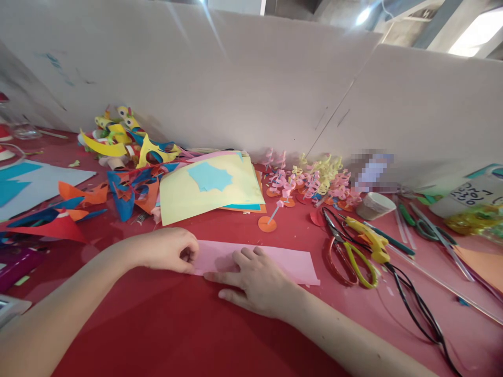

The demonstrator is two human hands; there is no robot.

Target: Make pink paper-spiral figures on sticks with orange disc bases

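A strip of pink paper (293, 262) lies lengthwise on the red table, with a narrow fold or curl along its near edge at the right end. At its left end my left hand (173, 251) is closed, thumb and fingers pinching the paper's edge. My right hand (255, 283) rests flat over the middle of the strip, fingers spread and pressing near the front edge. Just behind the strip lies a stack of coloured paper sheets (212, 193) with a blue cut-out shape (210, 176) on top.
To the right are scissors (349, 262), a yellow hot glue gun (371, 238) with a black cable, and a tape roll (376, 206). Small pink and yellow paper flowers (314, 180) stand along the back by the white partition (251, 89). Paper scraps (129, 191) crowd the left.
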